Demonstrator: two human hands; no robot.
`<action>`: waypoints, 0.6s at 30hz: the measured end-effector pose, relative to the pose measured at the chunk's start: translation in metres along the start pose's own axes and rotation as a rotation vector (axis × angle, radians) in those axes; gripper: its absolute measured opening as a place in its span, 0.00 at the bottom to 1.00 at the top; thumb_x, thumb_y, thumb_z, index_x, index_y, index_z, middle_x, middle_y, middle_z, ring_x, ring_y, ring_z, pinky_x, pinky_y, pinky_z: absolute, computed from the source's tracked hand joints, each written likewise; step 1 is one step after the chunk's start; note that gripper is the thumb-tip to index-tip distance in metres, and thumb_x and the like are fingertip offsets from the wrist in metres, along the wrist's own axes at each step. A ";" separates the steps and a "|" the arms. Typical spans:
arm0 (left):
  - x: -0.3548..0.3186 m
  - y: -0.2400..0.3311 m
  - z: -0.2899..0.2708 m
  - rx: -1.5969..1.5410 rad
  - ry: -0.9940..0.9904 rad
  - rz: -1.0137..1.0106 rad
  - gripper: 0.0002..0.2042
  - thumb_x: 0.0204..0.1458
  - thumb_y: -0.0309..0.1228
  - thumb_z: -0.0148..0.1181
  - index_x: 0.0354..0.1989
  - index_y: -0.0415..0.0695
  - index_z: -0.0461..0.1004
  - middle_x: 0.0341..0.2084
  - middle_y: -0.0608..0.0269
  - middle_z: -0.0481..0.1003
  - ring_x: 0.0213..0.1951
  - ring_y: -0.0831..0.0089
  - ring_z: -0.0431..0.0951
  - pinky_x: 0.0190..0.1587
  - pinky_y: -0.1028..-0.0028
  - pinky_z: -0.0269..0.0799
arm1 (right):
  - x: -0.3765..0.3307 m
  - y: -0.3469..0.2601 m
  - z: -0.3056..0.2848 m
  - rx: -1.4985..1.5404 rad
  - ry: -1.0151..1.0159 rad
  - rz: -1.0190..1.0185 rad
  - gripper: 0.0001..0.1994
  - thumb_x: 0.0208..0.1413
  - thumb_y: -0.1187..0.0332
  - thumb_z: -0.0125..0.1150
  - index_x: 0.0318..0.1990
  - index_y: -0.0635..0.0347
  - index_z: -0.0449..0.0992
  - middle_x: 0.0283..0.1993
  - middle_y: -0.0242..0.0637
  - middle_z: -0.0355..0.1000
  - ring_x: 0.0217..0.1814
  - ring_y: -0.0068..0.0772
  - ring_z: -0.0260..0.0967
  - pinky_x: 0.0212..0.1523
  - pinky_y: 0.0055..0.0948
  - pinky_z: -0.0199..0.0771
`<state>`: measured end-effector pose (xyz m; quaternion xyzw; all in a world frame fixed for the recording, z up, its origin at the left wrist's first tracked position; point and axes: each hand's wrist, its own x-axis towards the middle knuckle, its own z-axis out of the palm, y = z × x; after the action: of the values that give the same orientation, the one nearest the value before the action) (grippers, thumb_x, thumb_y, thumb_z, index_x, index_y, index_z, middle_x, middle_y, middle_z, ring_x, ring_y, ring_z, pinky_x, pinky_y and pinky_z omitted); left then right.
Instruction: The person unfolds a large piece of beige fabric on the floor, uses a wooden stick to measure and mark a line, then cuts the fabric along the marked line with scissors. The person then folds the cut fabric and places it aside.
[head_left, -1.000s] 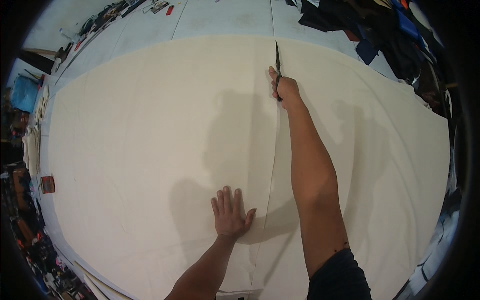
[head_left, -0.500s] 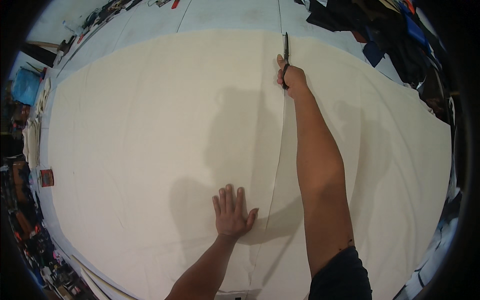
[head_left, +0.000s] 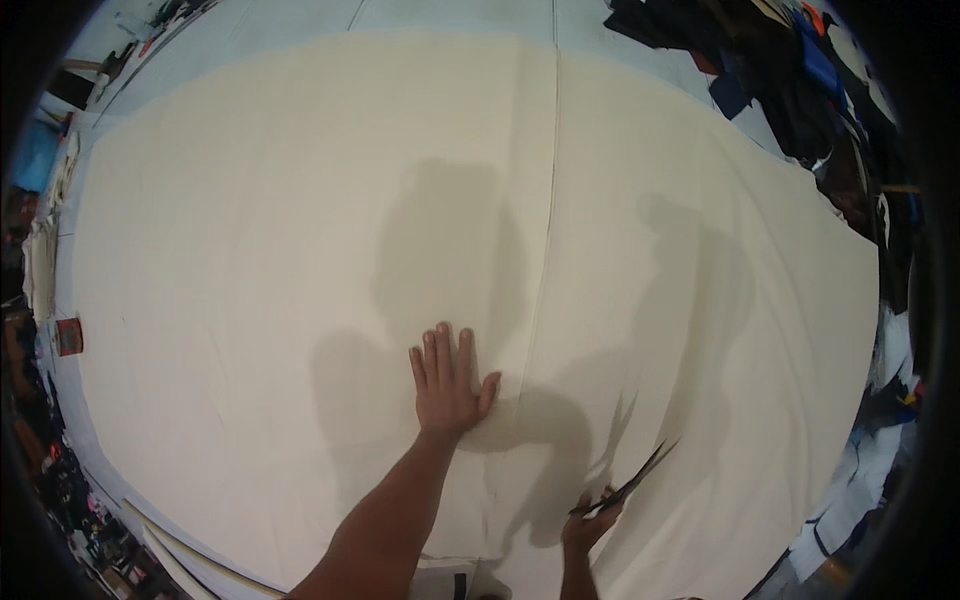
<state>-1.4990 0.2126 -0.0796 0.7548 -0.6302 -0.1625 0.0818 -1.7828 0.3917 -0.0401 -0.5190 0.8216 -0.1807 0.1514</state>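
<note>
A large cream fabric (head_left: 270, 200) lies spread over the pale table, with a long cut line running from its far edge toward me, right of the middle. My left hand (head_left: 447, 385) presses flat on the fabric, left of the cut, fingers spread. Down at the lower right, my right hand (head_left: 592, 522) is wrapped round the handles of dark scissors (head_left: 640, 478). Their blades point up and to the right, slightly parted, above the fabric. Shadows of my head and arms fall across the cloth.
Dark and blue cloth pieces (head_left: 770, 80) are heaped at the far right. A small red tin (head_left: 69, 337) stands by the left edge, below folded cream cloth (head_left: 42, 265). Pale strips (head_left: 200, 555) lie at the lower left. The pale table (head_left: 460, 15) shows beyond the far edge.
My right hand has come back from the fabric's far edge to the lower right, carrying the scissors. The cut now parts the far edge. My left hand stays flat on the fabric.
</note>
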 end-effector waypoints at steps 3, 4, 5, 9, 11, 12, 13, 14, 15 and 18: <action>0.003 0.001 0.002 0.013 0.030 0.010 0.37 0.53 0.50 0.54 0.68 0.42 0.53 0.68 0.39 0.46 0.69 0.41 0.44 0.67 0.41 0.38 | -0.071 0.032 -0.005 0.060 -0.074 0.140 0.36 0.51 0.55 0.64 0.58 0.76 0.60 0.53 0.59 0.65 0.58 0.59 0.62 0.58 0.49 0.59; 0.001 0.002 0.002 0.016 0.042 0.015 0.37 0.53 0.50 0.53 0.68 0.42 0.53 0.68 0.39 0.46 0.69 0.41 0.45 0.66 0.41 0.38 | -0.082 0.036 -0.004 0.049 -0.135 0.201 0.37 0.50 0.55 0.64 0.59 0.77 0.58 0.54 0.60 0.64 0.59 0.60 0.61 0.58 0.50 0.59; -0.001 0.005 0.003 -0.002 0.063 0.035 0.37 0.54 0.50 0.52 0.68 0.42 0.52 0.68 0.39 0.46 0.69 0.41 0.45 0.66 0.41 0.38 | -0.093 0.054 0.014 -0.198 0.020 -0.039 0.36 0.54 0.55 0.61 0.60 0.77 0.56 0.57 0.61 0.63 0.61 0.61 0.59 0.59 0.51 0.56; -0.004 0.006 0.011 -0.007 0.115 0.063 0.38 0.54 0.52 0.52 0.68 0.42 0.52 0.68 0.38 0.47 0.69 0.41 0.44 0.67 0.43 0.37 | -0.107 0.076 0.037 -0.261 0.144 -0.030 0.32 0.57 0.57 0.56 0.60 0.77 0.57 0.60 0.59 0.61 0.63 0.60 0.57 0.61 0.52 0.53; -0.006 0.007 0.015 -0.015 0.164 0.082 0.39 0.54 0.53 0.52 0.68 0.42 0.51 0.68 0.39 0.46 0.69 0.42 0.44 0.68 0.45 0.35 | -0.108 0.080 0.039 -0.279 0.202 -0.076 0.30 0.59 0.58 0.54 0.60 0.75 0.58 0.61 0.58 0.61 0.64 0.59 0.57 0.62 0.52 0.51; -0.012 0.006 0.016 0.000 0.164 0.090 0.39 0.54 0.54 0.51 0.69 0.42 0.51 0.68 0.39 0.46 0.69 0.43 0.43 0.69 0.46 0.34 | -0.109 0.079 0.038 -0.262 0.192 -0.043 0.30 0.58 0.58 0.55 0.60 0.75 0.58 0.61 0.57 0.61 0.64 0.58 0.57 0.62 0.51 0.51; -0.012 0.006 0.013 0.022 0.176 0.100 0.39 0.54 0.55 0.50 0.69 0.43 0.51 0.68 0.40 0.46 0.70 0.44 0.43 0.69 0.48 0.33 | -0.104 0.074 0.034 -0.231 0.188 -0.013 0.30 0.58 0.58 0.56 0.60 0.74 0.59 0.61 0.56 0.61 0.64 0.58 0.57 0.62 0.51 0.52; -0.010 0.003 0.007 -0.002 0.148 0.084 0.39 0.55 0.57 0.46 0.69 0.43 0.50 0.69 0.42 0.45 0.70 0.46 0.41 0.70 0.49 0.31 | -0.106 0.071 0.034 -0.204 0.185 0.019 0.30 0.57 0.58 0.56 0.60 0.73 0.59 0.61 0.56 0.61 0.65 0.57 0.57 0.62 0.51 0.52; -0.011 -0.010 0.002 -0.040 0.162 0.055 0.37 0.55 0.56 0.49 0.67 0.42 0.55 0.67 0.42 0.49 0.69 0.47 0.45 0.69 0.50 0.36 | -0.110 0.071 0.041 -0.143 0.193 -0.030 0.30 0.57 0.58 0.57 0.60 0.73 0.59 0.61 0.55 0.62 0.65 0.57 0.57 0.62 0.51 0.52; -0.018 -0.035 -0.060 -0.315 0.354 0.068 0.29 0.56 0.49 0.55 0.59 0.40 0.66 0.56 0.47 0.65 0.59 0.56 0.63 0.61 0.58 0.56 | -0.114 0.060 0.042 -0.051 0.229 -0.103 0.30 0.57 0.59 0.58 0.60 0.72 0.59 0.61 0.55 0.62 0.65 0.56 0.57 0.62 0.50 0.52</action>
<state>-1.4485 0.2322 -0.0329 0.7278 -0.5980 -0.1209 0.3130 -1.7649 0.5125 -0.0975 -0.5402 0.8101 -0.2254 0.0341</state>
